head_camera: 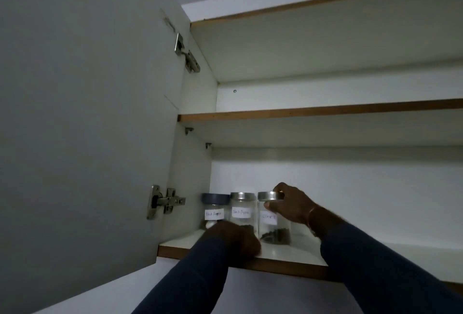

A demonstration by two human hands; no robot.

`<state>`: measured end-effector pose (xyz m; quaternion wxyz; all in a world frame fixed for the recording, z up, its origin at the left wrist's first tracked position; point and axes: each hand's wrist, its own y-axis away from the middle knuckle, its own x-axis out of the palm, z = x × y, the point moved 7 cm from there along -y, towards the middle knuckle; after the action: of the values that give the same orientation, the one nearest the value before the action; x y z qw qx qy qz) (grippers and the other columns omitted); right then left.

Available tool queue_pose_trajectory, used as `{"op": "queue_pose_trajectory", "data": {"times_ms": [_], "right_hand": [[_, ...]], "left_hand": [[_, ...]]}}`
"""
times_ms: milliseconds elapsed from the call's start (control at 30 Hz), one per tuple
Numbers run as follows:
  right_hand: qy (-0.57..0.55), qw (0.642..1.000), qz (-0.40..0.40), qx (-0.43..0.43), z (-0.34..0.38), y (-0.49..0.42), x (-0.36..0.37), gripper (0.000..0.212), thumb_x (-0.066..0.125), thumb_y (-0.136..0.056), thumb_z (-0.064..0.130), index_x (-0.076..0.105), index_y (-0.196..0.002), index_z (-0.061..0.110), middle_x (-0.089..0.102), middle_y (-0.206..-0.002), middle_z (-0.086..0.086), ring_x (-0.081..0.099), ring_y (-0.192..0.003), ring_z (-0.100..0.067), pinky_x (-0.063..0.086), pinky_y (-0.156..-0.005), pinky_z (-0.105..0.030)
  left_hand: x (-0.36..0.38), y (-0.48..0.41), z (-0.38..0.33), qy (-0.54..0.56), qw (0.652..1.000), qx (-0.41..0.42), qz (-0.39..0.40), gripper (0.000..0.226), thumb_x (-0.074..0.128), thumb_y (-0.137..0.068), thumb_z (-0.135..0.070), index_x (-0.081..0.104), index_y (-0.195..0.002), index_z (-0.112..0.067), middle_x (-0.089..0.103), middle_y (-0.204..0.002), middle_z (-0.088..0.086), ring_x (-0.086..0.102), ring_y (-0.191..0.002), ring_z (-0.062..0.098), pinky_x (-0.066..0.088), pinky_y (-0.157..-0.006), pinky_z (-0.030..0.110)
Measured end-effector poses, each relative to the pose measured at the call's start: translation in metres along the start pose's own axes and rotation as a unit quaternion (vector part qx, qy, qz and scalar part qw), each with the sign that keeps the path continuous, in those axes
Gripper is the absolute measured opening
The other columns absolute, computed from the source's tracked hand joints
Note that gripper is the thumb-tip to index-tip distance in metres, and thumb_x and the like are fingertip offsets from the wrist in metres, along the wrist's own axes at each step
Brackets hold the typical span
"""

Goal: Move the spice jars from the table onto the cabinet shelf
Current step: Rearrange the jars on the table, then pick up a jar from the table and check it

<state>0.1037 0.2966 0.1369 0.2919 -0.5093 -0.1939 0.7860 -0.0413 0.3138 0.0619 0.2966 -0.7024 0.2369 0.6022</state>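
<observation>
1. While I'm reaching up into the cabinet, three spice jars stand in a row on the bottom shelf (288,258), a smooth white board with a brown wood-look front edge.
2. My right hand (292,207) is wrapped around the rightmost jar (274,218): thumb on the clear glass just under the lid, fingers curled over the round brushed-metal cap. Its white paper label is partly covered, so I can't read it properly; dark bits sit in the bottom.
3. The middle jar (241,211) is the same clear glass cylinder with a silvery lid and a handwritten label that looks like "Black Pepper".
4. The left jar (215,209) has a matte dark blue-grey lid and a similar label.
5. My left hand (234,238) is low in front of the left and middle jars, fingers curled in loosely. Honestly can't tell if it's gripping either one, it's dark and blurry.
6. Both sleeves are dark navy fabric, and there's a thin bracelet (310,218) on my right wrist.
7. The open door (82,113) is flat matte grey with shiny steel hinges (164,202).
</observation>
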Motion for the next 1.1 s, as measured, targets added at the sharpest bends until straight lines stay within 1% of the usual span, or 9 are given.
{"op": "queue_pose_trajectory", "data": {"times_ms": [167, 300, 433, 533, 667, 833, 967, 1033, 1100], "right_hand": [[0.156, 0.986, 0.06, 0.019, -0.01, -0.035, 0.012, 0.049, 0.056, -0.094, 0.037, 0.051, -0.134, 0.009, 0.055, -0.135, -0.012, 0.048, -0.128, -0.029, 0.042, -0.102, -0.037], [0.179, 0.983, 0.044, 0.012, -0.019, -0.052, 0.023, 0.045, 0.054, -0.096, 0.032, 0.052, -0.131, 0.005, 0.055, -0.135, -0.014, 0.052, -0.123, -0.03, 0.041, -0.099, -0.034], [0.145, 0.989, 0.036, 0.015, -0.023, -0.058, 0.027, 0.052, 0.055, -0.096, 0.032, 0.041, -0.141, 0.008, 0.049, -0.141, -0.011, 0.048, -0.128, -0.028, 0.039, -0.1, -0.03], [0.15, 0.988, 0.036, 0.005, -0.023, -0.061, 0.029, 0.044, 0.057, -0.095, 0.031, 0.046, -0.133, 0.011, 0.054, -0.133, -0.014, 0.051, -0.122, -0.029, 0.043, -0.096, -0.033], [0.14, 0.99, 0.023, 0.009, -0.027, -0.061, 0.029, 0.044, 0.061, -0.091, 0.029, 0.047, -0.126, 0.007, 0.058, -0.126, -0.016, 0.056, -0.114, -0.032, 0.045, -0.09, -0.036], [0.141, 0.99, 0.023, 0.014, -0.029, -0.063, 0.032, 0.042, 0.061, -0.091, 0.03, 0.047, -0.124, 0.008, 0.059, -0.124, -0.015, 0.057, -0.11, -0.03, 0.043, -0.085, -0.033], [0.128, 0.991, 0.024, 0.017, -0.026, -0.063, 0.033, 0.07, 0.066, -0.086, 0.037, 0.035, -0.144, 0.012, 0.049, -0.137, -0.016, 0.053, -0.12, -0.032, 0.046, -0.1, -0.04], [0.123, 0.992, -0.022, 0.007, -0.016, -0.058, 0.025, 0.067, 0.064, -0.085, 0.039, 0.039, -0.143, 0.016, 0.045, -0.138, -0.014, 0.05, -0.123, -0.033, 0.044, -0.103, -0.046], [0.172, 0.982, -0.073, -0.021, 0.0, -0.045, 0.017, 0.044, 0.059, -0.086, 0.038, 0.055, -0.124, 0.015, 0.052, -0.128, -0.011, 0.05, -0.119, -0.032, 0.043, -0.099, -0.045]], "left_hand": [[-0.004, -0.025, -0.003, 0.026, 0.999, -0.001, -0.028, 0.054, 0.037, -0.1, -0.04, 0.031, -0.146, -0.013, 0.033, -0.153, 0.009, 0.033, -0.139, 0.025, 0.028, -0.112, 0.033], [0.008, -0.051, 0.003, -0.002, 1.0, -0.006, -0.007, 0.062, 0.029, -0.099, -0.049, 0.018, -0.152, -0.02, 0.022, -0.159, 0.005, 0.025, -0.144, 0.027, 0.018, -0.117, 0.039], [0.014, -0.066, 0.001, 0.019, 1.0, 0.007, 0.024, 0.062, 0.026, -0.103, -0.04, 0.001, -0.154, -0.015, 0.01, -0.161, 0.009, 0.014, -0.148, 0.027, 0.011, -0.118, 0.037], [0.018, -0.075, 0.004, 0.043, 0.998, 0.005, 0.037, 0.063, 0.028, -0.103, -0.037, -0.002, -0.153, -0.013, 0.011, -0.161, 0.011, 0.013, -0.148, 0.028, 0.01, -0.118, 0.038], [0.019, -0.079, 0.003, 0.053, 0.998, 0.012, 0.035, 0.06, 0.027, -0.103, -0.035, 0.003, -0.153, -0.01, 0.015, -0.16, 0.012, 0.018, -0.146, 0.028, 0.014, -0.119, 0.038], [0.015, -0.077, -0.001, 0.045, 0.999, 0.017, 0.022, 0.048, 0.021, -0.106, -0.026, 0.028, -0.147, -0.002, 0.029, -0.154, 0.017, 0.03, -0.14, 0.027, 0.023, -0.107, 0.026], [0.017, -0.084, 0.0, 0.039, 0.999, 0.018, 0.016, 0.044, 0.025, -0.105, -0.025, 0.04, -0.139, 0.0, 0.041, -0.145, 0.018, 0.04, -0.132, 0.028, 0.027, -0.1, 0.022], [0.018, -0.086, 0.005, 0.018, 1.0, 0.017, 0.009, 0.048, 0.03, -0.102, -0.032, 0.04, -0.14, -0.005, 0.041, -0.147, 0.016, 0.041, -0.132, 0.028, 0.029, -0.109, 0.032], [0.014, -0.087, 0.011, 0.015, 0.999, 0.001, -0.036, 0.05, 0.038, -0.095, -0.039, 0.048, -0.134, -0.01, 0.049, -0.141, 0.014, 0.048, -0.126, 0.028, 0.035, -0.109, 0.04]]}}
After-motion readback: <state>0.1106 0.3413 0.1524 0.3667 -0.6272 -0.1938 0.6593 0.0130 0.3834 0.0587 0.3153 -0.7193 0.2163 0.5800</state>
